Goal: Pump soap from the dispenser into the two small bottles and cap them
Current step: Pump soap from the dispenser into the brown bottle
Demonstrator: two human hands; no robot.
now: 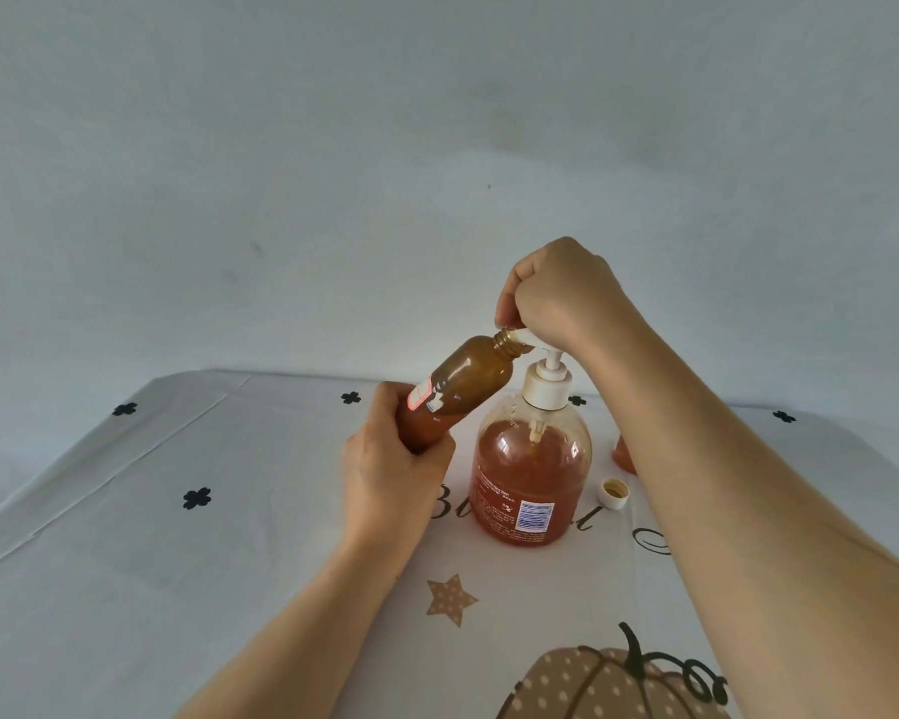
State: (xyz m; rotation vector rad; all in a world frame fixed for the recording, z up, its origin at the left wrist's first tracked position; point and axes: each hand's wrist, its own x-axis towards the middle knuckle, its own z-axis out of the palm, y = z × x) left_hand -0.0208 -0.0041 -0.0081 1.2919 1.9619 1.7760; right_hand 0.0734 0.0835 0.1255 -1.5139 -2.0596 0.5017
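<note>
A clear soap dispenser [533, 469] with orange-brown soap and a white pump stands upright at the table's middle. My left hand [390, 469] grips the lower end of a small amber bottle [468, 381], tilted so its open neck meets the pump spout. My right hand [556, 298] is curled over the pump head and presses on it. A white cap [615, 494] lies open side up just right of the dispenser. A second small bottle [623, 451] peeks out behind my right forearm, mostly hidden.
The table is covered by a white cloth [177, 537] printed with black clovers, a star, lettering and a pumpkin. A plain pale wall rises behind the far edge.
</note>
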